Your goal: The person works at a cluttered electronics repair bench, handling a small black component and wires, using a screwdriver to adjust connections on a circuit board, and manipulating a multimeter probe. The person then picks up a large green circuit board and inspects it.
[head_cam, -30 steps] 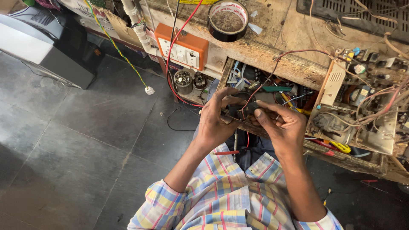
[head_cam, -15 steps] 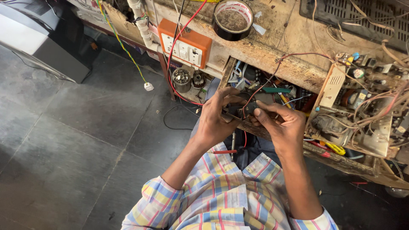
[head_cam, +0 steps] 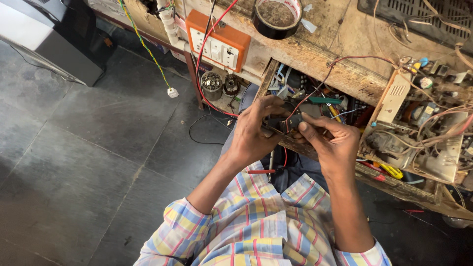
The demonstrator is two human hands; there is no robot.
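Black and small, the component point(head_cam: 285, 123) sits at the centre of the frame, pinched between both hands over the open drawer point(head_cam: 315, 106) of the wooden desk point(head_cam: 340, 74). Against the views of a second and half a second ago, we record little change: the hands hold the same station and the view has merely shifted slightly, so we judge the fine work on the part to be continuing and not finished.

The left hand point(head_cam: 253, 130) comes up from the lower middle of the frame, wrist bent, fingers curled closed around the near side of the component. The right hand point(head_cam: 332, 143) meets it from the right, its grip closed on the part with thumb pressed on top (the exact contact under the fingertips is hidden). A red wire point(head_cam: 315, 83) runs from the component up across the desk edge.

Also noted: an orange socket box point(head_cam: 217, 42) at upper centre, a roll of black tape point(head_cam: 276, 17) beside it, a circuit chassis point(head_cam: 423, 133) at the right, and a red-handled tool point(head_cam: 261, 172) on the lap.
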